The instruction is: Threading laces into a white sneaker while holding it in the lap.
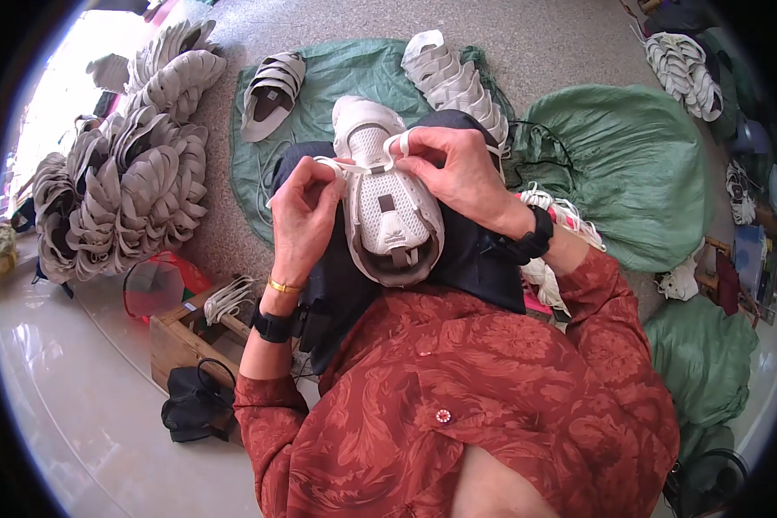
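Note:
A white shoe upper (388,220) with a perforated tongue rests on my dark-trousered lap, its heel opening toward me. A white shoelace (373,169) runs across its lacing area. At the left side, my left hand (309,203) pinches one part of the lace between thumb and finger. My right hand (459,171) pinches the lace on the other side, where a small loop stands up by the fingertips. Both hands are close against the upper. The lace ends are partly hidden by my fingers.
Large piles of nested shoe uppers (134,186) lie at the left. Ahead, a green sheet (319,86) holds a short stack of uppers (272,95) and a longer row (453,82). White laces (229,300) lie on a wooden box (177,337) at left. A green sack (617,177) is at right.

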A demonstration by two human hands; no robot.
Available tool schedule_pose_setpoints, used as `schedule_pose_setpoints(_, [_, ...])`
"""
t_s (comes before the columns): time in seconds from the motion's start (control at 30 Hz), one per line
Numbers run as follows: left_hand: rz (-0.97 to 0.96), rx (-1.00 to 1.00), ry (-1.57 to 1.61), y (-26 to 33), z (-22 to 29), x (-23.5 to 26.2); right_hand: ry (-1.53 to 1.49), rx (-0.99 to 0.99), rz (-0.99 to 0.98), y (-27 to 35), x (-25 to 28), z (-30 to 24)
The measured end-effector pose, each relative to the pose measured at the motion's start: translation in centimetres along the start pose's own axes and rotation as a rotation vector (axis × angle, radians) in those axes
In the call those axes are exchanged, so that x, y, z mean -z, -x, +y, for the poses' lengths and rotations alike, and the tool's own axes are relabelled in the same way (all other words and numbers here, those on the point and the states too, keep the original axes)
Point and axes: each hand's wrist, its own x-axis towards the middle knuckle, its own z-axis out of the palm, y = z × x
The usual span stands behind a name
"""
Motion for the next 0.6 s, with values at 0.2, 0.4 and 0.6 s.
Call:
schedule_pose_setpoints(0.2, [-0.015,0.034,0.139,-0.6,0.6,-0.4,-0.207,-0.094,-0.066,-0.6,0.1,1.3])
schedule_pose_setpoints(0.4, [0.012,0.017,0.219,-0.6,0.4,-1.0,-0.181,-0.140,-0.024,0.2,0.0,1.0])
schedule_pose_setpoints(0.6, [0.010,0.006,0.261,-0.6,0.0,-1.0,-0.220,-0.137,-0.009,0.4,0.0,1.3])
